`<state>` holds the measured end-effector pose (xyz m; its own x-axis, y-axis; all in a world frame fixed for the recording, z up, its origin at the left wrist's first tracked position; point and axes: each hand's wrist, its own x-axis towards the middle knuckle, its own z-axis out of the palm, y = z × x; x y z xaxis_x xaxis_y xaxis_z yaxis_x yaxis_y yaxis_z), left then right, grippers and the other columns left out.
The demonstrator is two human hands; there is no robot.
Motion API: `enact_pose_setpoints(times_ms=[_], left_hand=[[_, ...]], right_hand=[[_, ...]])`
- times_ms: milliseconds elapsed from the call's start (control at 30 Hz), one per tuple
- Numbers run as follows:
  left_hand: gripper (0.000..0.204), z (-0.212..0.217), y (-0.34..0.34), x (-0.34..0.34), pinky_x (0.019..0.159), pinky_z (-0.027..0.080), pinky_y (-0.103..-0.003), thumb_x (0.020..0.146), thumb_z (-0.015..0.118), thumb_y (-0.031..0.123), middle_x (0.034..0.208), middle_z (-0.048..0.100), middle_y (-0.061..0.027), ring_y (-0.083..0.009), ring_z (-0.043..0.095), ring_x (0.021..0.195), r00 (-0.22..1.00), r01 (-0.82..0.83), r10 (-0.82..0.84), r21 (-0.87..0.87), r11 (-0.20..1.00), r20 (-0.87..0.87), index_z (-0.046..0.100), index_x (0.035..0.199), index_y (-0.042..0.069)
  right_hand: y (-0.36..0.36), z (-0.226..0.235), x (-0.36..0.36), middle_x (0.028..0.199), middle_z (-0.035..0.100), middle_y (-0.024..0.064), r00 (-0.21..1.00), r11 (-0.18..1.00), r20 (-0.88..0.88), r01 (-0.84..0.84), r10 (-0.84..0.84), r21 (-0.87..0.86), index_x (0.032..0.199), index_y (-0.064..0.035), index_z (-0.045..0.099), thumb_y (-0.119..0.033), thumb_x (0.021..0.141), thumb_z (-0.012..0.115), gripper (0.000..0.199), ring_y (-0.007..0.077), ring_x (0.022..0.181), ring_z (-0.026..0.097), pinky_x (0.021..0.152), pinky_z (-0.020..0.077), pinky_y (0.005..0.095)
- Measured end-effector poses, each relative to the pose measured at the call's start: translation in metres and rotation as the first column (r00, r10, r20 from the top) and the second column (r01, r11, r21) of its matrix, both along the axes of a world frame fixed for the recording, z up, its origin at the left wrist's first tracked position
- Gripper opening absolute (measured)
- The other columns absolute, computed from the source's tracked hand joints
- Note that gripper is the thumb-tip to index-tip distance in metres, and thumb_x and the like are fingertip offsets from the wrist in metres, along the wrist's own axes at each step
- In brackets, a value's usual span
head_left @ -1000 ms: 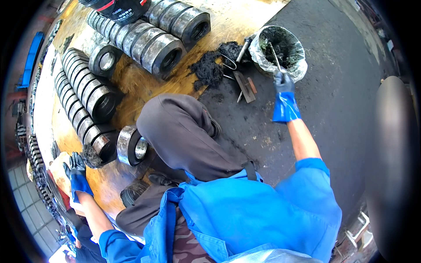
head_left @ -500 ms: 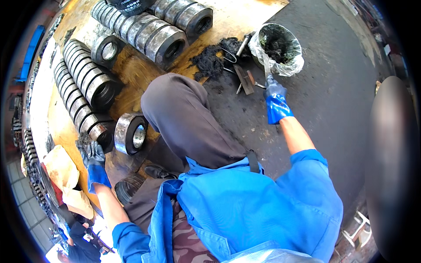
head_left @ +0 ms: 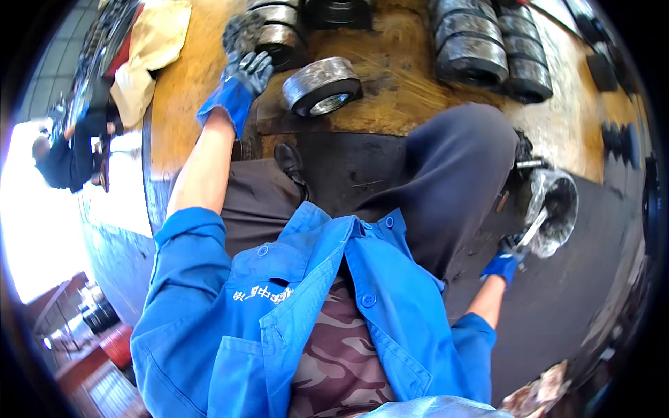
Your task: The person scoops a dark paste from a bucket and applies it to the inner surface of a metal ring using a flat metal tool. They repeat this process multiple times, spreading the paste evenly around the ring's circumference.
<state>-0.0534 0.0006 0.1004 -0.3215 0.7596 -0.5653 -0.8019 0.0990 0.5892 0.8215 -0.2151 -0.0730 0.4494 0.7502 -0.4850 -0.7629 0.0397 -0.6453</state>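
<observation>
My left hand (head_left: 249, 72), in a blue-cuffed glove with dark fingers, is closed on a dark, fuzzy wad (head_left: 242, 33) beside the end of a stack of metal rings (head_left: 280, 35). A loose thick metal ring (head_left: 322, 73) lies tilted on the brown board, to the right of that hand. On the right, my other gloved hand (head_left: 511, 252) grips a flat-bladed scraper (head_left: 536, 226). Its pale blade reaches over the mouth of a bucket lined with clear plastic (head_left: 573, 203). The bucket's dark contents are mostly in shadow.
More ring stacks (head_left: 471, 43) stand on the board (head_left: 397, 90) ahead. My bent knee (head_left: 463, 153) lies between them and the bucket. Brown paper (head_left: 159, 35) lies at the far left. Another person (head_left: 64, 161) is in the background on the left.
The view has swung toward my left, so everything appears turned. The scraper blade has moved from the bucket's rim to over its mouth. My left hand stays with the wad by the ring stack.
</observation>
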Motion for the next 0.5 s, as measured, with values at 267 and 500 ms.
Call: enact_pose_setpoints(times_ms=[267, 500], left_hand=[[0.045, -0.014, -0.018, -0.001, 0.096, 0.044, -0.048, 0.095, 0.043, 0.05, 0.121, 0.061, -0.015, -0.0318, 0.055, 0.116, 0.981, -0.19, 0.183, -0.142, 0.971, -0.06, 0.057, 0.101, 0.007], [0.066, -0.044, -0.036, -0.004, 0.109, 0.032, -0.044, 0.093, 0.054, 0.043, 0.145, 0.036, -0.0201, -0.0331, 0.038, 0.133, 0.966, -0.055, 0.039, -0.056, 0.997, -0.254, 0.035, 0.139, 0.0]], right_hand=[[-0.051, 0.011, -0.103, 0.066, 0.061, -0.0029, 0.975, 0.999, -0.22, 0.034, -0.039, -0.026, 0.106, -0.0079, 0.063, -0.034, 0.088, 0.05, 0.035, 0.0081, 0.045, 0.048, 0.045, 0.0398, 0.0233], [-0.028, 0.075, -0.139, 0.076, 0.063, 0.0037, 0.971, 0.991, -0.208, -0.103, 0.118, 0.083, 0.115, -0.0011, 0.058, -0.035, 0.091, 0.052, 0.041, 0.0107, 0.055, 0.052, 0.052, 0.0465, 0.0222]])
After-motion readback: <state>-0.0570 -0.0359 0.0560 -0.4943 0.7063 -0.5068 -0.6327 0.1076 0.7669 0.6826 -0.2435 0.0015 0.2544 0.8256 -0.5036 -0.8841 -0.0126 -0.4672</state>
